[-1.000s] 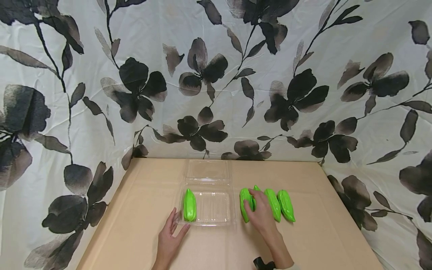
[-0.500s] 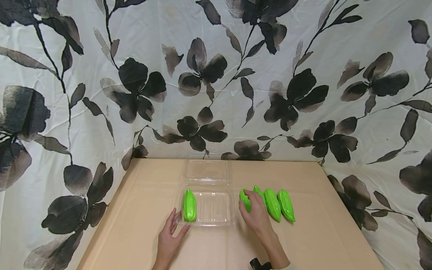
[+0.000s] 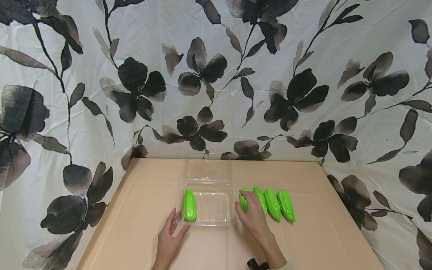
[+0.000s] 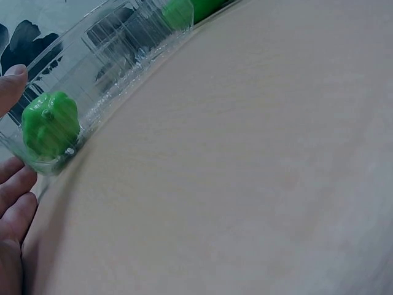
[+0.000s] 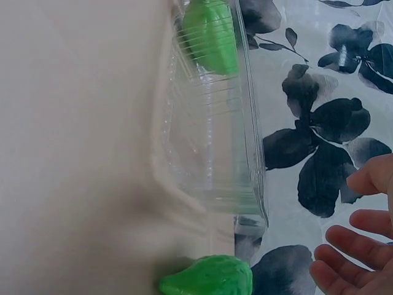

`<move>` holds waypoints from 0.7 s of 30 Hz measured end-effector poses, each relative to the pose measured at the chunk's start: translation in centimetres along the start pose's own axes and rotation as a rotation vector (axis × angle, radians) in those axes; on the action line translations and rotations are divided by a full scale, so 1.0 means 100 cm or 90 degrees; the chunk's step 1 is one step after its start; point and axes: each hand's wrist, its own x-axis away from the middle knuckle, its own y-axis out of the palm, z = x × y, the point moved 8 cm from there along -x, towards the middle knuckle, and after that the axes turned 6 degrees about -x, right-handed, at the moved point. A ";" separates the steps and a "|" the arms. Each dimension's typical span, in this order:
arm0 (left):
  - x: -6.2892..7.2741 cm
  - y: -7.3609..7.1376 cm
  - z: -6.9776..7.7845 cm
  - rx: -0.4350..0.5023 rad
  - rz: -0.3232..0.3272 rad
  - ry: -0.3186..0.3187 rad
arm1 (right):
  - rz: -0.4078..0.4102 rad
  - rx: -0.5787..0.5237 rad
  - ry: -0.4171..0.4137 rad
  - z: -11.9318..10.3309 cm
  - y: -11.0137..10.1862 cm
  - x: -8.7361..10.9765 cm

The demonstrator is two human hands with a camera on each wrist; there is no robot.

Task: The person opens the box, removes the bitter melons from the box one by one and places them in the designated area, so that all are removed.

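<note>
A clear plastic clamshell container (image 3: 213, 217) lies with its lid folded back. One ribbed green bitter melon (image 3: 189, 205) is inside along its left wall. My left hand (image 3: 168, 242) rests at the near left corner, thumb by the front edge and fingers along the side. In the left wrist view, the melon's end (image 4: 50, 123) shows through the plastic. My right hand (image 3: 254, 217) hovers over the leftmost loose melon (image 3: 243, 202), partly hiding it. The right wrist view shows its fingers (image 5: 350, 246) spread loosely, with the melon (image 5: 212, 276) lying below.
Several more green melons (image 3: 272, 204) lie in a row right of the container. The transparent lid (image 3: 207, 170) extends toward the tan table's (image 3: 148, 180) back edge. A floral cloth (image 3: 243, 131) hangs behind and around the table.
My right hand has slid left and slightly toward me, uncovering more of the second loose melon. The leftmost melon seems shifted a little left. The left hand and container stay put.
</note>
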 end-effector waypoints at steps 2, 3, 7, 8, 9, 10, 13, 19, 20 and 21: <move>0.000 0.000 0.000 -0.001 0.002 -0.002 | -0.004 -0.001 0.001 -0.001 0.002 0.000; 0.000 0.000 -0.001 -0.002 0.002 -0.006 | -0.008 -0.001 0.002 -0.002 0.003 0.000; -0.001 0.003 -0.005 -0.006 0.002 -0.021 | -0.015 -0.008 0.004 -0.004 0.006 -0.001; -0.001 0.003 -0.006 -0.005 0.003 -0.023 | -0.016 -0.008 0.002 -0.004 0.007 -0.001; -0.001 0.004 -0.007 -0.005 0.003 -0.025 | -0.015 -0.008 0.000 -0.005 0.007 -0.001; -0.002 0.004 -0.008 -0.005 0.003 -0.026 | -0.014 -0.008 -0.003 -0.006 0.008 -0.001; -0.002 0.004 -0.008 -0.007 0.003 -0.026 | -0.012 -0.003 -0.012 -0.007 0.009 -0.001; -0.001 0.003 -0.005 -0.014 0.003 -0.029 | -0.004 -0.009 -0.032 -0.010 0.011 -0.001; -0.001 0.002 -0.003 -0.013 0.003 -0.030 | -0.002 -0.009 -0.035 -0.010 0.011 -0.001; 0.000 0.002 -0.001 -0.013 0.003 -0.032 | -0.001 -0.008 -0.039 -0.011 0.011 -0.001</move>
